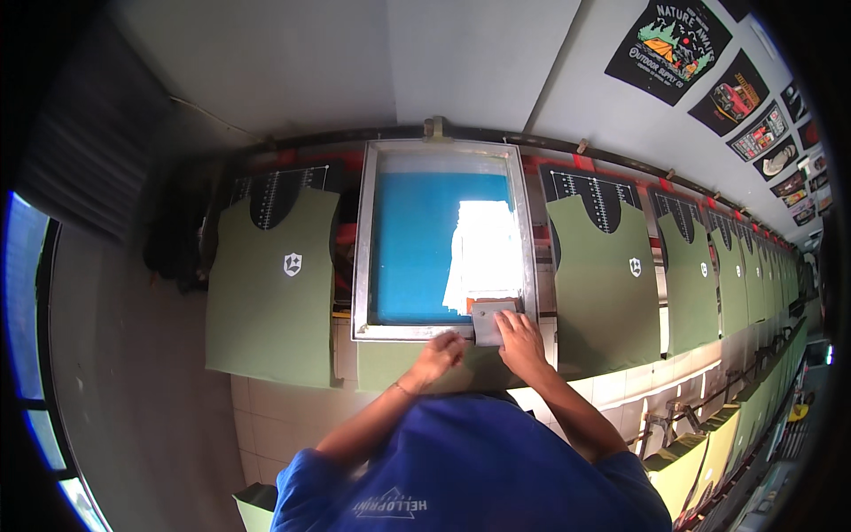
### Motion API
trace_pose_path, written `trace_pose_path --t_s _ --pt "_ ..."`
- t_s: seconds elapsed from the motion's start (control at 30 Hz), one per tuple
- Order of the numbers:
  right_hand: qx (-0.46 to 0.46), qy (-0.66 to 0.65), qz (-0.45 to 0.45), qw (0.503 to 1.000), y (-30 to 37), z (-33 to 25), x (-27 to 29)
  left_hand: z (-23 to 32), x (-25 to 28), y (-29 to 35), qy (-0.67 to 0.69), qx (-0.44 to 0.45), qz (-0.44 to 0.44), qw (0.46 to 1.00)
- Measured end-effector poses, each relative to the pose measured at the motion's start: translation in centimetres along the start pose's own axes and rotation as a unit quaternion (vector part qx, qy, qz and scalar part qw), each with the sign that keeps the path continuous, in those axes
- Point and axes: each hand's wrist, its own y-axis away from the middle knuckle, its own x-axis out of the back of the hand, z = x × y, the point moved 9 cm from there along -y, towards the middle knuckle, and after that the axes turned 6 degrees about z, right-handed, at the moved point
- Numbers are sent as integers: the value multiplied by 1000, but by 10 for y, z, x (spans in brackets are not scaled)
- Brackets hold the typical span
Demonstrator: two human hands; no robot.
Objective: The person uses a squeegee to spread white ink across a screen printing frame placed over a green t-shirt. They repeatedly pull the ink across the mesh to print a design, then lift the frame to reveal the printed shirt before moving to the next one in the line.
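Note:
A screen-printing frame [362,239] with a blue mesh [415,244] lies in front of me over a green shirt [390,365], whose near part shows below it. White ink [487,253] covers the right side of the mesh. My right hand [521,346] is closed on a squeegee [489,326] with a grey holder and an orange blade edge, at the frame's near right corner, by the ink. My left hand [436,361] is by the near rim, fingers curled; whether anything is in them is hidden.
Left of the frame, a green shirt [270,301] with a white shield print lies on a dark board. Several similar shirts [603,293] run in a row to the right. A rail [328,137] passes behind. More boards with yellow and green shirts [700,452] stand at lower right.

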Motion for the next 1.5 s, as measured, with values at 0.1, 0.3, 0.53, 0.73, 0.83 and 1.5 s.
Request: trace_pose_path --t_s 0.1,0.3,0.53,0.73,0.83,1.5 --pt "22 54 39 998 -5 3 -6 -37 -48 9 127 244 -81 958" --pt "26 -50 14 998 -81 38 8 -78 -70 -20 305 259 14 916" --pt "22 -47 97 994 -197 85 36 -80 -69 -21 303 250 51 918" --pt "18 -18 59 998 -210 79 20 -79 -65 -20 288 233 55 927" --pt "23 -19 52 998 -165 68 3 -73 -65 -20 277 231 47 932" --pt "11 -14 130 991 -176 64 27 187 -37 -137 -538 -416 131 722"
